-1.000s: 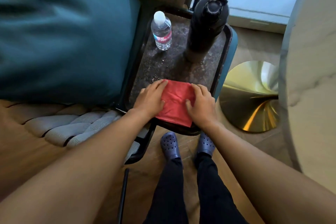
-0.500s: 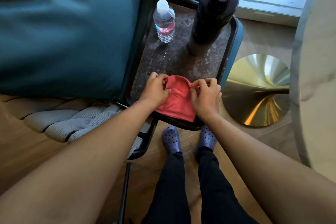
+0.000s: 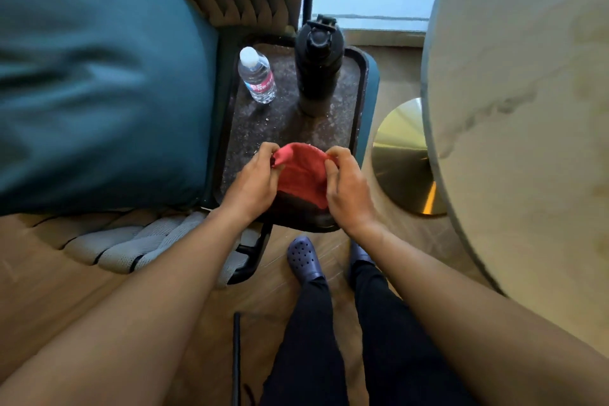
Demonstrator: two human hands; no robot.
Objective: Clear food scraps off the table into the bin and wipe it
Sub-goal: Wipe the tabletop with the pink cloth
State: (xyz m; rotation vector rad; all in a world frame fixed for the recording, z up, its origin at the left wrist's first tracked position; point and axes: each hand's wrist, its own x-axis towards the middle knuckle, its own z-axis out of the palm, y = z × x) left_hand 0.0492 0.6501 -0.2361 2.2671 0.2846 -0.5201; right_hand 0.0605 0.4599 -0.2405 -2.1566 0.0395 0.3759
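We find the red cloth [image 3: 303,171] lifted at the desk's [image 3: 357,102] near end, left hand [image 3: 253,181] and right hand [image 3: 347,188] each pinching a corner. Crumbs remain across the desk; wiping looks unfinished. A water bottle [image 3: 258,79] and black flask [image 3: 318,66] obstruct its far end.

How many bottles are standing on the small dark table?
2: a clear water bottle at the far left, and a black flask at the far right. None seems hidden.
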